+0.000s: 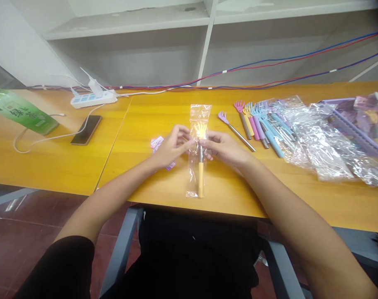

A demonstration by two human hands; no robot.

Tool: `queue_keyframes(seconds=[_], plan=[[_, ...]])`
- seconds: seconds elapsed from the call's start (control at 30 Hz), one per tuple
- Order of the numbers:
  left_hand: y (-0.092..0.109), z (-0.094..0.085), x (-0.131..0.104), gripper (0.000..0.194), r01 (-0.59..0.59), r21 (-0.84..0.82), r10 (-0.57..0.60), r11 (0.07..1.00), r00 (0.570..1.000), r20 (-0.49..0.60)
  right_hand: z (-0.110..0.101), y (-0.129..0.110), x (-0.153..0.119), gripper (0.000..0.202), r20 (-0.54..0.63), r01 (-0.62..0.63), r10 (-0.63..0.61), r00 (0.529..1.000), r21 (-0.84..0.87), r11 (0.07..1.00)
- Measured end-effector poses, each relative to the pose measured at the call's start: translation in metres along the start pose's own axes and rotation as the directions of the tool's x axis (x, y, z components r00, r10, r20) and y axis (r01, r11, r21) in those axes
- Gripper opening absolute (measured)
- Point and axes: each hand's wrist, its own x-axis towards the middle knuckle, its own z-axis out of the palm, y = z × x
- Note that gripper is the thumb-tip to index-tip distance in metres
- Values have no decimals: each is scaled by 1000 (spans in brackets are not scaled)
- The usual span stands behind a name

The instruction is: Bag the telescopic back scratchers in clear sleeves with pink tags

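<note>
A yellow back scratcher (201, 176) with a metal shaft lies inside a clear plastic bag (193, 178), its claw end toward the bag's far end. My left hand (173, 145) pinches the bag's left edge between thumb and fingers. From the right, my right hand (224, 147) grips the bag and the scratcher's shaft just below the claw. Under and beside my left wrist lie some pink and purple printed cards (157, 143), partly hidden by it. A purple-clawed back scratcher (238, 133) rests a little to the right of my right hand.
Several coloured back scratchers (269, 135) lie at the right, beside a heap of clear bags (325, 153) and a purple basket (359, 124) of packed items. At the left are a phone (86, 131), a green bottle (23, 112) and a white power strip (93, 99). Cables (254, 87) run along the back.
</note>
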Motion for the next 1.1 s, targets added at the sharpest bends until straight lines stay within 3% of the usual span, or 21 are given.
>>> queue_keyframes(seconds=[0.07, 0.17, 0.33, 0.5, 0.77, 0.9, 1.1], plan=[[-1, -4, 4, 39, -92, 15, 93, 996, 987, -133, 1, -1, -1, 34, 65, -19, 23, 998, -53, 998], [0, -10, 8, 37, -164, 55, 172, 985, 967, -188, 2, 0, -3, 35, 146, -42, 56, 988, -101, 994], [0, -12, 7, 32, -123, 96, 142, 988, 961, -237, 5, 2, -5, 36, 237, -66, 99, 966, -143, 988], [3, -10, 6, 32, -66, 116, 97, 991, 956, -277, 5, 2, -5, 35, 249, -67, 110, 962, -175, 982], [2, -11, 7, 23, -13, 83, 38, 996, 952, -304, 5, 0, -5, 33, 273, -50, 100, 957, -184, 982], [3, -12, 7, 28, -31, 107, 60, 994, 959, -276, 5, 1, -3, 35, 267, -51, 102, 958, -192, 980], [-7, -13, 10, 39, -58, -110, 32, 992, 974, -224, 4, 4, -2, 37, 227, -41, 89, 970, -206, 978]])
